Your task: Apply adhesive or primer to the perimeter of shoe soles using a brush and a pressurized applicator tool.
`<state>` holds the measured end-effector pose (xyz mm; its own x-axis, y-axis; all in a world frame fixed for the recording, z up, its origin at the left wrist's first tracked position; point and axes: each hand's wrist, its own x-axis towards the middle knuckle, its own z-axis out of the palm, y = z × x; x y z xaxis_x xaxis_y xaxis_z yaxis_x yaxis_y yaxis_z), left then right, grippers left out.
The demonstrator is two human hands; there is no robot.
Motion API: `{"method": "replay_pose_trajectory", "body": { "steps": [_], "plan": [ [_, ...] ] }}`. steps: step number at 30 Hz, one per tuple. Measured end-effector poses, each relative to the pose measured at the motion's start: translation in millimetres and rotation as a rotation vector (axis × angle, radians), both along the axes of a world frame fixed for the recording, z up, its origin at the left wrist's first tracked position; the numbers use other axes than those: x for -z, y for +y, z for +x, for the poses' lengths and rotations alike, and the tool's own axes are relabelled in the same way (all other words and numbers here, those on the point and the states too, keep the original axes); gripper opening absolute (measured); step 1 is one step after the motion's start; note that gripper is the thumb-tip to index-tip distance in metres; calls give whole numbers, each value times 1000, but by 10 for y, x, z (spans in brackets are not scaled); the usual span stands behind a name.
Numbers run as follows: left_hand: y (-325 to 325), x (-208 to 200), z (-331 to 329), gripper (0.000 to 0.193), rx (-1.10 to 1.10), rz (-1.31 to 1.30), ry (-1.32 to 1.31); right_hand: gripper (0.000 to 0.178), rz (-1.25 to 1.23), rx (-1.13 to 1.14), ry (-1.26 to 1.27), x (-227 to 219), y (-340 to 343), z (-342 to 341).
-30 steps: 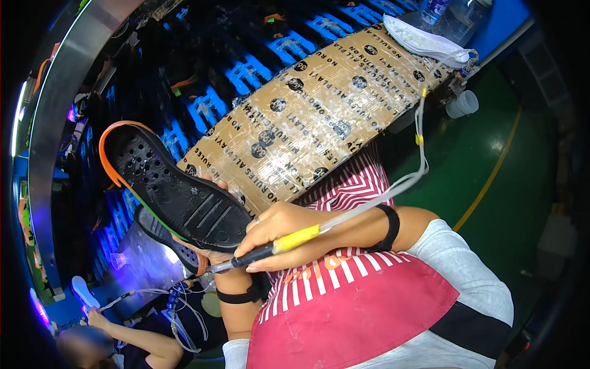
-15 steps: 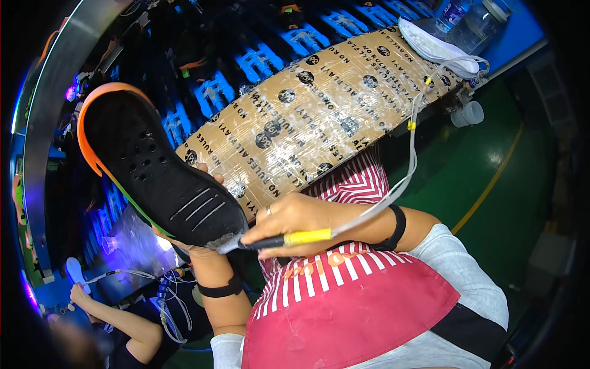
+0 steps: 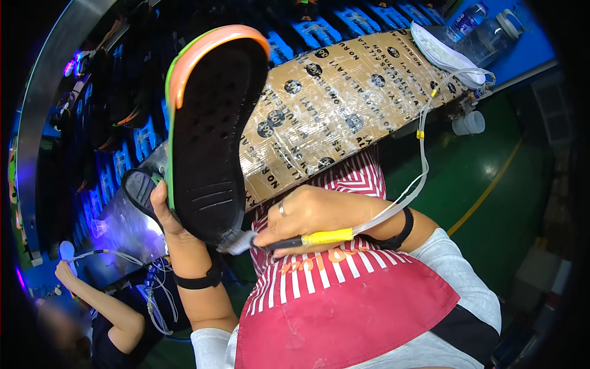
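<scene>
A shoe sole (image 3: 209, 135), black on its face with an orange and green rim, is tilted up in front of me. My left hand (image 3: 167, 215) grips its left side near the lower end, thumb up along the rim and the other fingers hidden behind. My right hand (image 3: 310, 212), a ring on one finger, is closed around a brush (image 3: 279, 244) with a dark handle, yellow wrapping and a clear tube. The pale bristles touch the sole's lower end, which looks wet there. Beside my left thumb shows another dark sole-like piece (image 3: 141, 189); I cannot tell what supports it.
A board wrapped in printed brown tape (image 3: 332, 104) lies beyond my hands. At its right end are a white sole-shaped piece (image 3: 445, 55), bottles (image 3: 470, 24) and a white cup (image 3: 470, 123). Blue racks (image 3: 316, 31) line the back. A co-worker's arm (image 3: 101, 298) is at lower left.
The sole has swung upright and to the right, its upper end now farther right. My left thumb has come into view on its left side. The brush has shifted slightly right, still at the lower end.
</scene>
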<state>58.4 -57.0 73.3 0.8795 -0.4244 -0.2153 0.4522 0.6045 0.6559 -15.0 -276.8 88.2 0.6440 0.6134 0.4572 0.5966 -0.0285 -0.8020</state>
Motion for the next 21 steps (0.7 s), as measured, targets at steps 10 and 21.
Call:
{"method": "replay_pose_trajectory", "body": {
  "steps": [10,21],
  "plan": [
    [-43,-203,75,54,229,31,238,28,-161,-65,-51,-63,-17,-9],
    [-62,-236,245,40,398,307,171,30,-186,-62,-35,-71,-28,11]
  ]
}}
